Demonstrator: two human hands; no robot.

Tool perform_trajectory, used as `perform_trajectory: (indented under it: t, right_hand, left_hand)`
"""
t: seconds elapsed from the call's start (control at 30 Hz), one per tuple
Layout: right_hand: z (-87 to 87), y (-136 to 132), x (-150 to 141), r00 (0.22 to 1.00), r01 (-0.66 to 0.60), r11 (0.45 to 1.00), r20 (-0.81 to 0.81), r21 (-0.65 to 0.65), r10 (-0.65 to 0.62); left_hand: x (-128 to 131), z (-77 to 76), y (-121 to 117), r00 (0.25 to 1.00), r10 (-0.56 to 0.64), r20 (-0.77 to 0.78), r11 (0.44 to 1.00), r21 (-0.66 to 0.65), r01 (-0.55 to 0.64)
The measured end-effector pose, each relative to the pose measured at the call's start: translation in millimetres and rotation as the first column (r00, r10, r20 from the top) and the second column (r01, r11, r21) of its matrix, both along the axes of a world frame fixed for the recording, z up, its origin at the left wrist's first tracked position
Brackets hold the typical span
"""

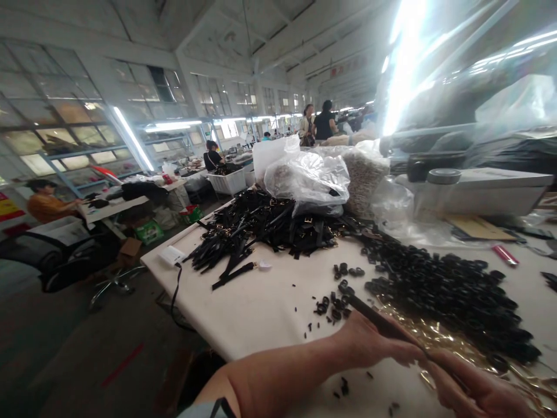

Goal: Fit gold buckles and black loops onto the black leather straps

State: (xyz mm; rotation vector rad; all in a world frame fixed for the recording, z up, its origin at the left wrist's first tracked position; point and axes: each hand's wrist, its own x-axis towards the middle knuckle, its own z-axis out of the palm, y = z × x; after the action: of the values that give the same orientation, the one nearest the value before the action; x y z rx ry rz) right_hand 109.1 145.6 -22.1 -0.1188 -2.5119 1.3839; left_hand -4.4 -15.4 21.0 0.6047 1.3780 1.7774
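Observation:
A dark strap runs slantwise across the front right of the table, gripped by both hands. My left hand is closed on its middle, fingers pointing right. Farther along, my right hand closes on the lower end, partly cut off by the frame edge and a little blurred. Gold metal buckles lie just beyond my hands. Behind them spreads a big heap of small black loops. A few loose loops sit near the strap's far end, with small black scraps around.
Black straps with buckles are piled at the table's back. Clear plastic bags stand behind them. A white box, a jar lid and a red cylinder are on the right. A person sits far left.

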Motion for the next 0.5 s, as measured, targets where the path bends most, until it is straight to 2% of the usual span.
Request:
perform_trajectory:
  t: [0.07,0.13,0.23,0.27,0.3,0.33,0.43,0.5]
  right_hand:
    - [8.0,2,3,0.995,0.075,0.995,-0.065,0.073,-0.070]
    - [17.8,5,7,0.970,0.197,0.967,-0.174,0.161,-0.168]
    - [30.0,13,14,0.900,0.402,0.887,-0.275,0.227,-0.337]
    - [32.6,17,15,0.879,0.452,0.861,-0.278,0.232,-0.386]
    - [34.1,22,16,0.864,0.486,0.841,-0.273,0.239,-0.422]
    - [34.8,27,16,0.855,0.507,0.826,-0.263,0.245,-0.447]
    - [32.7,42,15,0.832,0.551,0.800,-0.234,0.239,-0.503]
    - [31.0,49,14,0.805,0.590,0.785,-0.211,0.191,-0.554]
  left_hand:
    - [-3,0.6,-2,1.000,0.015,-0.018,1.000,0.000,-0.015]
    - [-13,3.3,-9,0.996,0.080,-0.030,0.997,0.013,-0.080]
    - [-43,14.2,-31,0.944,0.329,0.020,0.944,0.014,-0.329]
    - [-56,20.2,-42,0.893,0.449,0.031,0.894,-0.015,-0.449]
    - [-71,27.3,-54,0.812,0.583,0.023,0.812,-0.057,-0.581]
    - [-85,35.6,-67,0.755,0.656,0.010,0.753,-0.076,-0.653]
    - [-117,65.8,-108,0.618,0.784,-0.051,0.610,-0.123,-0.783]
    - [-123,86.3,-131,0.558,0.822,-0.112,0.537,-0.173,-0.826]
